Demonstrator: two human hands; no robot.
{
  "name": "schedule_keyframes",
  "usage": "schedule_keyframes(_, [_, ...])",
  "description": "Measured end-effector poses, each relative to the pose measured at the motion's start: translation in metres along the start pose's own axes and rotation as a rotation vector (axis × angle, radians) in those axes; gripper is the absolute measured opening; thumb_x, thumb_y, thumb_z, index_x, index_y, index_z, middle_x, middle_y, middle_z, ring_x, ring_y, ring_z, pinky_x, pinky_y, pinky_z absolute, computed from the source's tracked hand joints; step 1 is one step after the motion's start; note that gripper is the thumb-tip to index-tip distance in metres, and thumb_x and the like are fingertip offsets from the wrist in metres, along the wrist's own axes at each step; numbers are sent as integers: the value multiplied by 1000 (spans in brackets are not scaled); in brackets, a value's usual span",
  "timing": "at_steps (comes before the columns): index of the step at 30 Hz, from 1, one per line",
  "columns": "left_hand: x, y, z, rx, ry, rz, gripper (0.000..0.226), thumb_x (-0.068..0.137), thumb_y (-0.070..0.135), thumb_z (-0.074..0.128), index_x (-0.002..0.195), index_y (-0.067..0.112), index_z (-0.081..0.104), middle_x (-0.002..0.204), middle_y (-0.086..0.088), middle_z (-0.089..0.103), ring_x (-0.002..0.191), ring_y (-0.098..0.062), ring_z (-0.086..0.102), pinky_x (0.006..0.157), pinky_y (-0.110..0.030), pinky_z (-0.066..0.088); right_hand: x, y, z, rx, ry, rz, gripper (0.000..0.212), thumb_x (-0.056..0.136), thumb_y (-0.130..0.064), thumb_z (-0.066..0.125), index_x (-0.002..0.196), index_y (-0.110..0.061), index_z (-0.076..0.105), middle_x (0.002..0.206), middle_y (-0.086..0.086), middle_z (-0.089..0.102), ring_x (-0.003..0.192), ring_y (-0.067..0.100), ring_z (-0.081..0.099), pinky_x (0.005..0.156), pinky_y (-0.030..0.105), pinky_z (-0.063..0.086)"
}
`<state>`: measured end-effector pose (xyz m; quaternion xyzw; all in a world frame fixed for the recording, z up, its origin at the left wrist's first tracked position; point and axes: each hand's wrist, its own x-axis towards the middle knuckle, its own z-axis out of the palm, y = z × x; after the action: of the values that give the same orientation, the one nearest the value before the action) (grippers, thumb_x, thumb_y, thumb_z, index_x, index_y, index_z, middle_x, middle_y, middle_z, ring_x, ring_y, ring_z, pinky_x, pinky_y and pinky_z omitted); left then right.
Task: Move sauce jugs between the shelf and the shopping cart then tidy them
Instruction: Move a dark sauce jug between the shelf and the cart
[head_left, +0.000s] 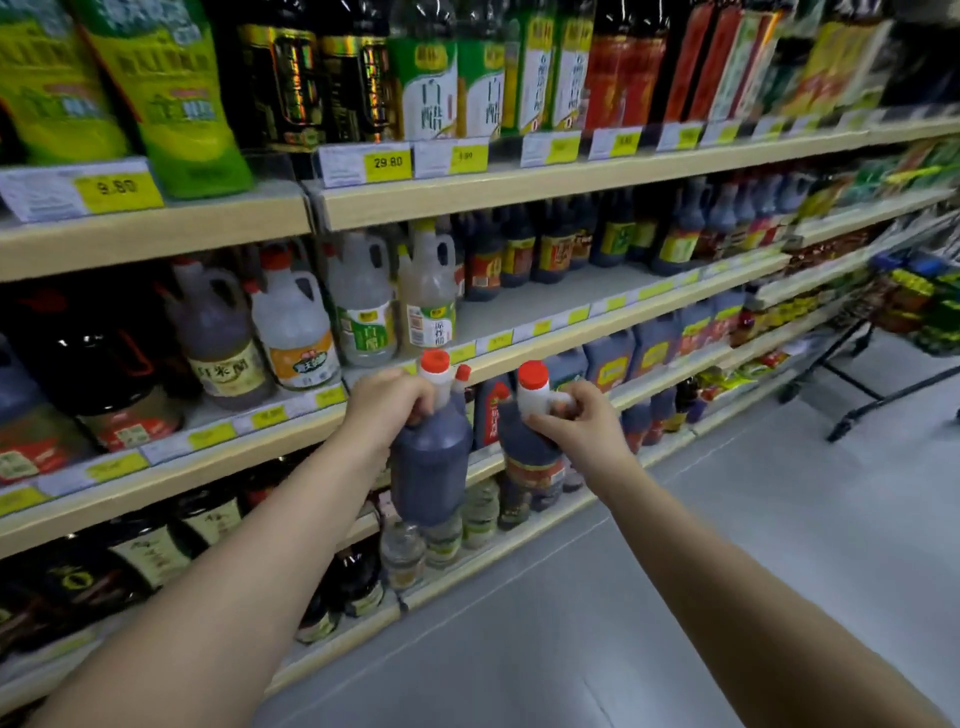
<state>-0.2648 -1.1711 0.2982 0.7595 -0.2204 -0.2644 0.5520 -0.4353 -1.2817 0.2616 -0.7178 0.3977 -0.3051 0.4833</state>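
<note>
Along the left of my view runs the shelving (519, 195), tier upon tier of bottles, with yellow price tags on each pale edge. Grey floor (753, 571) fills the right side. At the far right edge stands the shopping cart (906, 264) with goods in its basket, well apart from both of my arms.

I hold two dark sauce jugs in the air in front of the shelving, at about the height of the third shelf edge. They hang side by side, near each other but not touching. The left jug (431, 467) shows a plain dark side; the right jug (532, 462) shows a red and orange label.

My left grip (389, 400) is curled tight round the white neck of the left jug. My right grip (576, 421) pinches the white handle of the right jug between thumb and fingers. Each jug has a red cap on top, left cap (434, 359) and right cap (533, 374).
</note>
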Motion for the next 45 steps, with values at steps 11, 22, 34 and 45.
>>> schedule_keyframes(11, [60, 49, 95, -94, 214, -43, 8, 48, 6, 54, 45, 10, 48, 27, 2, 41, 43, -23, 42, 49, -24, 30, 137, -14, -70, 82, -111, -386, 42, 79, -17, 73, 73, -12, 31, 67, 3, 29, 60, 11, 30, 54, 23, 25])
schedule_keyframes(22, [122, 42, 120, -69, 331, -23, 32, 61, -4, 54, 34, 13, 47, 27, 1, 41, 45, -24, 41, 43, -20, 29, 258, -15, -9, 196, -210, -539, 39, 73, -9, 74, 70, -16, 35, 66, -5, 34, 59, 4, 34, 55, 18, 29])
schedule_keyframes(34, [140, 29, 119, -140, 328, -21, 4, 37, 7, 51, 36, 8, 47, 31, -3, 40, 45, -24, 38, 49, -24, 28, 328, 7, 59, 325, -312, -297, 56, 65, -23, 84, 107, -14, 48, 109, 7, 61, 102, 19, 59, 86, 31, 50])
schedule_keyframes(45, [150, 21, 117, -170, 341, -39, 13, 53, 0, 54, 43, 4, 47, 31, -1, 38, 41, -18, 36, 40, -16, 26, 339, 44, 70, 148, -362, -261, 91, 61, -29, 88, 133, -9, 34, 132, 4, 47, 116, 14, 48, 96, 30, 43])
